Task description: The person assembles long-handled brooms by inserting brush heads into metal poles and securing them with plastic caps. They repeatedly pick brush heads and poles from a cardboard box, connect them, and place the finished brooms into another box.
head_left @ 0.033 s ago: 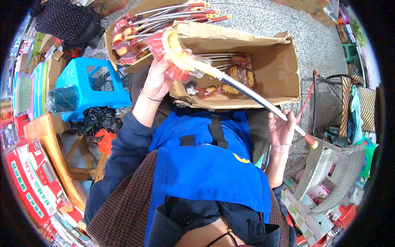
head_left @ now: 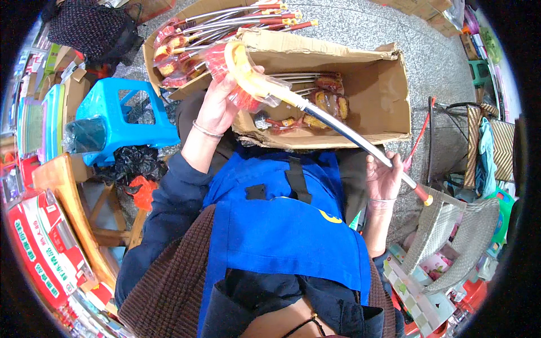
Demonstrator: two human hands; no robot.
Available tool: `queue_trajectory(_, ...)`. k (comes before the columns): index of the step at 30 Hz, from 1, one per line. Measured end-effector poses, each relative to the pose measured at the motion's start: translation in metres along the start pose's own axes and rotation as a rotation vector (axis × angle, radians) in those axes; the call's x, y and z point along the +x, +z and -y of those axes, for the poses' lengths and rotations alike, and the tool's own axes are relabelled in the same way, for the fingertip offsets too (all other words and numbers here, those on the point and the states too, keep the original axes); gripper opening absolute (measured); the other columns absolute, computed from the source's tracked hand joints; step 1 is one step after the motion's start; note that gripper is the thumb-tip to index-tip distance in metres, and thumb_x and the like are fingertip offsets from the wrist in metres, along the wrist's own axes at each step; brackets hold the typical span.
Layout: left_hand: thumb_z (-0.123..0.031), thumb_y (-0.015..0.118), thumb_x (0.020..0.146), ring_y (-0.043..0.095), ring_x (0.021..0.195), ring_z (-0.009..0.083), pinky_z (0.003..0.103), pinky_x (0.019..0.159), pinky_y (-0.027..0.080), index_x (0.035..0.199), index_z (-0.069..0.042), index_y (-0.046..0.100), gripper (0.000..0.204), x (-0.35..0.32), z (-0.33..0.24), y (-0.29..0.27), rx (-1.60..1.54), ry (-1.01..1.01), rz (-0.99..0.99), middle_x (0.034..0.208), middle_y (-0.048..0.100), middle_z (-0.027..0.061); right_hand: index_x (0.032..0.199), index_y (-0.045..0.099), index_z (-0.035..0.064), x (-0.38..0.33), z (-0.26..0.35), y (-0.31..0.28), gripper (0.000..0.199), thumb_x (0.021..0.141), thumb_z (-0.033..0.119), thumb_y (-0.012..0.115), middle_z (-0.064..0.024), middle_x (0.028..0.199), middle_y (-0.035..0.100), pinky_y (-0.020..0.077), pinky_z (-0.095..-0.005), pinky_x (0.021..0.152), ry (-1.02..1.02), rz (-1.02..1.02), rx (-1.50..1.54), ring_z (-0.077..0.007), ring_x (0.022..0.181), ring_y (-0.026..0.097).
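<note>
A long-handled scrubbing brush [head_left: 354, 138] slants across in front of me, over the near edge of an open cardboard box [head_left: 372, 115]. Clear plastic covers its curved yellow head and red bristles, while the silver handle ends in a dark red grip with a yellow tip. My left hand [head_left: 218, 107] is closed on the wrapped head, its fingers partly hidden behind it. Near the grip end, my right hand [head_left: 385, 179] pinches the handle between thumb and fingers. Inside the box lie several similar wrapped brushes [head_left: 324, 107].
Another cardboard carton [head_left: 151, 62], at the far left, holds a pile of brushes [head_left: 225, 25]. A blue plastic stool [head_left: 101, 124] stands left, above a black plastic bag [head_left: 135, 163] and a wooden frame [head_left: 79, 208]. At right is a grey woven basket [head_left: 431, 231].
The grip end of the brush has shifted very slightly left and toward me, along with my right hand. Both hands keep their hold.
</note>
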State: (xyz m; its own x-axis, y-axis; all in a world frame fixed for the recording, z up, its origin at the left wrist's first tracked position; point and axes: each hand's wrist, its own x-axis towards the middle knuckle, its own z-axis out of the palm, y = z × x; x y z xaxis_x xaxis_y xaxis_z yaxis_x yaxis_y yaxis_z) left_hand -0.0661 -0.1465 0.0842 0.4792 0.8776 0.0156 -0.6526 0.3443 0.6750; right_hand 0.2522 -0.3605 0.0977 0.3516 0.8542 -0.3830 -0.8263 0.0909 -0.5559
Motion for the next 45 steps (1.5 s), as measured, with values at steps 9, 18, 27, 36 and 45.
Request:
queue_trajectory(9,-0.036,0.058,0.091,0.053,0.117,0.0285,0.052,0.102,0.041,0.135,-0.004,0.041,0.057,0.009,0.029,0.017,-0.201,0.031,-0.114,0.126,0.053,0.0152,0.1,0.058,0.0072,-0.011,-0.03,-0.012,0.025,0.092,0.031,0.058,-0.0302,0.117,0.057,0.0586,-0.0392,0.079,-0.142,0.095,0.021,-0.0377,0.094,0.065)
queue_trajectory(18,-0.023,0.047,0.099,0.054,0.117,0.0306,0.044,0.105,0.041,0.12,0.0,0.049,0.031,0.006,0.049,0.045,-0.39,-0.125,-0.166,0.12,0.059,0.0177,0.103,0.058,0.0111,-0.008,-0.034,-0.007,0.025,0.089,0.031,0.063,-0.03,0.125,0.052,0.0557,-0.0409,0.083,-0.239,0.26,-0.153,-0.0398,0.101,0.062)
queue_trajectory(27,-0.02,0.052,0.096,0.056,0.113,0.0311,0.048,0.105,0.042,0.112,-0.003,0.055,0.024,0.013,0.056,0.048,-0.473,-0.093,-0.184,0.112,0.061,0.0152,0.124,0.054,0.0085,-0.012,-0.054,0.004,0.047,0.089,0.039,0.062,-0.0266,0.126,0.053,0.0535,-0.0425,0.086,-0.086,0.12,-0.17,-0.0364,0.109,0.059)
queue_trajectory(36,-0.019,0.055,0.095,0.057,0.108,0.0302,0.046,0.102,0.044,0.101,-0.006,0.052,0.014,0.021,0.05,0.033,-0.379,-0.073,-0.326,0.108,0.06,0.0159,0.102,0.064,0.0004,-0.032,-0.038,0.053,0.024,0.079,0.002,0.069,-0.0151,0.102,0.066,0.0523,-0.0329,0.077,-0.613,0.213,-1.488,-0.0207,0.083,0.064)
queue_trajectory(45,-0.02,0.055,0.095,0.059,0.102,0.0283,0.044,0.097,0.048,0.102,-0.003,0.05,0.019,0.016,0.042,0.042,-0.267,-0.097,-0.367,0.105,0.061,0.0146,0.109,0.063,0.0082,-0.02,-0.039,0.056,0.046,0.067,0.015,0.08,-0.0104,0.103,0.061,0.0417,-0.039,0.086,-1.137,-0.004,-2.032,-0.03,0.096,0.055)
